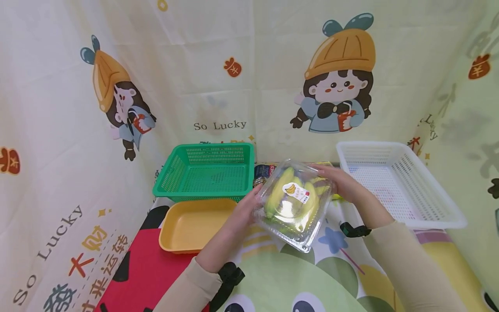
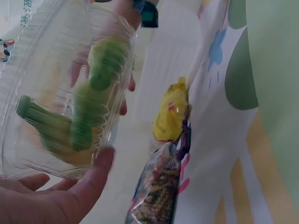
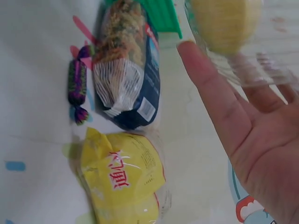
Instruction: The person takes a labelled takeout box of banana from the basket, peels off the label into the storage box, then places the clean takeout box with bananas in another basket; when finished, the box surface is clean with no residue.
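A clear plastic clamshell box of bananas (image 1: 290, 201), with a white label on its lid, is held tilted above the table between both hands. My left hand (image 1: 246, 209) grips its left side; in the left wrist view the thumb (image 2: 96, 179) lies along the box's edge and the other fingers go under it. At the upper right side, my right hand (image 1: 340, 180) holds the box, its thumb (image 3: 203, 70) at the rim in the right wrist view. Green banana ends (image 2: 83, 112) show through the plastic.
Behind the box lie a yellow package (image 3: 122, 170), a navy-and-clear snack bag (image 3: 125, 70) and a purple wrapped candy (image 3: 77, 84). A green basket (image 1: 218, 173) and a yellow tray (image 1: 191, 227) stand left; a white basket (image 1: 393, 186) stands right. A printed curtain (image 1: 273, 99) closes the back.
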A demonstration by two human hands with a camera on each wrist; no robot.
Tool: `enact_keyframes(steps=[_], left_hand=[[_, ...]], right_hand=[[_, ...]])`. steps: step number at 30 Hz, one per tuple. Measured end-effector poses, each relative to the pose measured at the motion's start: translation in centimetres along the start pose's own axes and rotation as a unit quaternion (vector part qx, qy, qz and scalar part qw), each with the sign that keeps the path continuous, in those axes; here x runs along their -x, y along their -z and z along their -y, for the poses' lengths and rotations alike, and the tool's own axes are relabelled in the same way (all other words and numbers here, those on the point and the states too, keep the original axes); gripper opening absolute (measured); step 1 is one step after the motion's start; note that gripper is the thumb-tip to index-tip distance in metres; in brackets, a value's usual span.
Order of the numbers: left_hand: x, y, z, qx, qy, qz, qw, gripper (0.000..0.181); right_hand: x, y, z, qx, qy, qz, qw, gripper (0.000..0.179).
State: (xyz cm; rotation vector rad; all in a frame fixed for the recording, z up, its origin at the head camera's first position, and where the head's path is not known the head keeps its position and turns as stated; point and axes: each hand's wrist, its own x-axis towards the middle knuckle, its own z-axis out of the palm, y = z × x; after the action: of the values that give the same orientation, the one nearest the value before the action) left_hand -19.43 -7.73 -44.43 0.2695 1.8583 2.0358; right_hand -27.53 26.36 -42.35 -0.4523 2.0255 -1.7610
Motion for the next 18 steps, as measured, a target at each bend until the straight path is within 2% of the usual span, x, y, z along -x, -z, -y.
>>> enact_keyframes(steps=[5, 11, 18], left_hand=[[-0.2, 0.8, -0.3, -0.004, -0.021, -0.024, 0.9995, 0.060], [-0.3, 1.4, -0.2, 0.019, -0.050, -0.051, 0.9972, 0.059], [-0.5, 1.4, 0.2, -0.004, -0.062, -0.092, 0.9938, 0.063]], right_hand=[[1.5, -1.1, -0.3, -0.004, -0.018, -0.080, 0.9966, 0.052], [3.2, -2.5, -0.3, 0.002, -0.043, -0.168, 0.9848, 0.059], [5.4, -5.0, -0.6, -0.006, -0.039, -0.239, 0.9702, 0.065]])
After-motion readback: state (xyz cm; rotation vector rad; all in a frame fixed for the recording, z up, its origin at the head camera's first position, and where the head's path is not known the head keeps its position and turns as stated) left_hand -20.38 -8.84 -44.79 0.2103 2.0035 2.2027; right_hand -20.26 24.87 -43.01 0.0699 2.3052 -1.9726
